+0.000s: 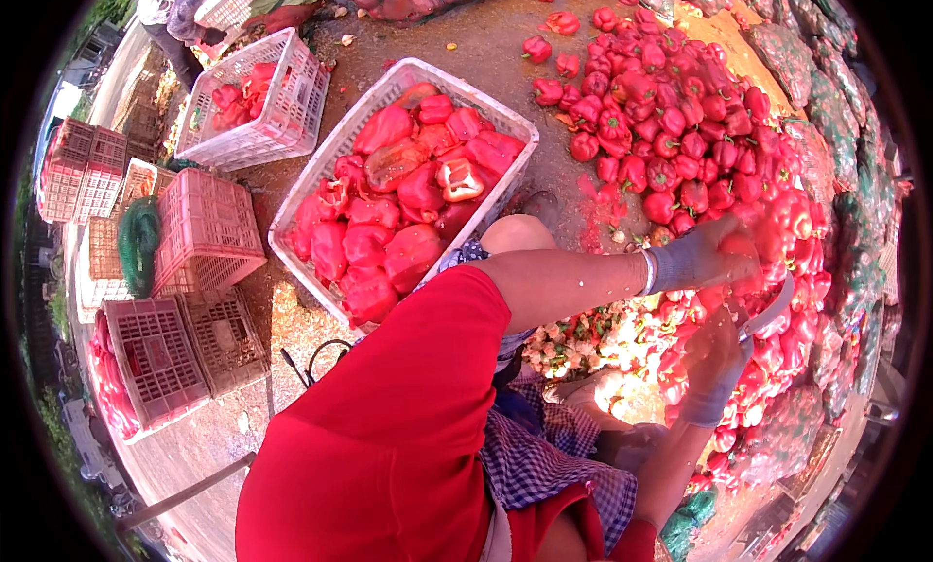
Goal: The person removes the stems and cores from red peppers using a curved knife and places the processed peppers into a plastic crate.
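My left hand (714, 256), in a grey-blue glove, is closed around a red bell pepper (741, 245), partly hidden by the fingers and blurred. Just below it, my right hand (717, 353), also gloved, grips a knife whose pale curved blade (773, 311) points up and right, near the pepper. Both hands are over the right-hand side of a big heap of red bell peppers (671, 124). Under my forearm lies a pile of cut-off stem cores (573, 343), pale and green.
A white crate (321, 149) of cored red peppers stands left of my knee. Another white crate (255, 134) holds more peppers behind it. Red crates (206, 227) stand at the left, one with a green net (139, 243). Filled net sacks (782, 61) line the right; a person (180, 22) works at the upper left.
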Motion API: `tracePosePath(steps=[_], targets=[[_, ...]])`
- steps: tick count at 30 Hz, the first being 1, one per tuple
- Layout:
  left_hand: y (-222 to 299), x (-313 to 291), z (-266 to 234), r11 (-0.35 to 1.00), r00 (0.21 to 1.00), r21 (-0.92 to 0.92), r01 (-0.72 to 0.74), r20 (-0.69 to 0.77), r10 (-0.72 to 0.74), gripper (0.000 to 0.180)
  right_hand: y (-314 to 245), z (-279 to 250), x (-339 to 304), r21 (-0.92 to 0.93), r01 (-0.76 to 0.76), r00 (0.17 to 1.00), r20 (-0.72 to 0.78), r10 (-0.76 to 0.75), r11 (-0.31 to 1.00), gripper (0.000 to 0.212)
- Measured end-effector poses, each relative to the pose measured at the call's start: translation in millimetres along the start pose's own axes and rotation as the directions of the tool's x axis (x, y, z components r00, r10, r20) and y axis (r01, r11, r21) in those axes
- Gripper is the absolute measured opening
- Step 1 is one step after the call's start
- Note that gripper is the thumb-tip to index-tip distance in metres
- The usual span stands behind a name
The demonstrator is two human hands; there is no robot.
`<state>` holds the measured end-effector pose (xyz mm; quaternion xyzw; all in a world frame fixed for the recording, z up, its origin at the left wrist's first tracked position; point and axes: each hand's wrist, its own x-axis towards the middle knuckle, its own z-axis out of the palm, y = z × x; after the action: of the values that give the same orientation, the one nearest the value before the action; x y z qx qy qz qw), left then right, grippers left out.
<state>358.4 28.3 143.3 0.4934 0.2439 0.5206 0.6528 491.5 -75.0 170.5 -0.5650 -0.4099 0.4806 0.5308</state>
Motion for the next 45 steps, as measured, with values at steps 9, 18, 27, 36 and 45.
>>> tracePosePath(steps=[9, 18, 27, 36, 45], targets=[[85, 27, -102, 0.916, 0.850, 0.377, -0.136, -0.430, 0.303, 0.051, 4, -17, 33, -0.581, 0.345, 0.928, 0.095, -0.360, 0.737, 0.026], [128, -77, -361, 0.192, 0.593, 0.911, 0.364, -0.386, 0.707, 0.062, -6, 6, 34, -0.307, -0.123, 0.975, -0.214, 0.058, 0.944, 0.021], [38, -152, -466, -0.374, 0.748, 0.647, 0.664, -0.568, 0.344, 0.067, 35, 18, 53, -0.317, -0.198, 0.967, -0.218, 0.131, 0.927, 0.024], [19, -159, -494, -0.263, 0.777, 0.736, 0.623, -0.548, 0.309, 0.052, 45, 58, 75, -0.297, -0.239, 0.968, -0.153, 0.202, 0.924, 0.022], [2, -152, -500, -0.446, 0.742, 0.614, 0.651, -0.638, 0.206, 0.049, 48, 78, 82, -0.497, -0.026, 0.998, -0.064, -0.007, 0.867, 0.030]])
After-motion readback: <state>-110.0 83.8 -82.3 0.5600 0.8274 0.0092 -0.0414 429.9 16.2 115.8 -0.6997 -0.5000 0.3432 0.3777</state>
